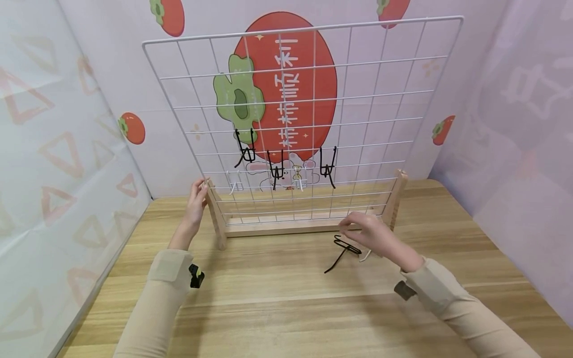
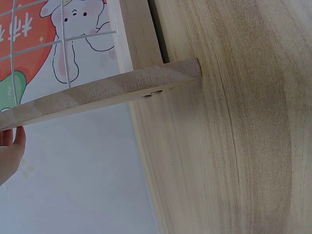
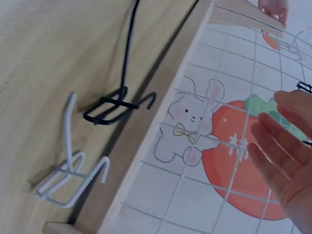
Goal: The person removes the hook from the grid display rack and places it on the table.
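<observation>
A white wire grid (image 1: 315, 66) stands tilted in a wooden stand (image 1: 286, 230). My left hand (image 1: 194, 206) holds the top of the stand's left post (image 2: 102, 95); much of that hand lies outside the left wrist view. My right hand (image 1: 369, 231) hovers with relaxed fingers in front of the stand's right side, holding nothing. Below it on the table lie a black wire hook (image 3: 109, 109) and a white wire hook (image 3: 68, 180), the white one partly hidden by the hand in the head view.
Three black hooks, including one at the right (image 1: 328, 168), hang on the grid's lower half. Two white hooks, such as the left one (image 1: 235, 186), hang there too. The wooden table (image 1: 268, 308) meets a printed backdrop (image 1: 380, 119) behind and curtains at both sides.
</observation>
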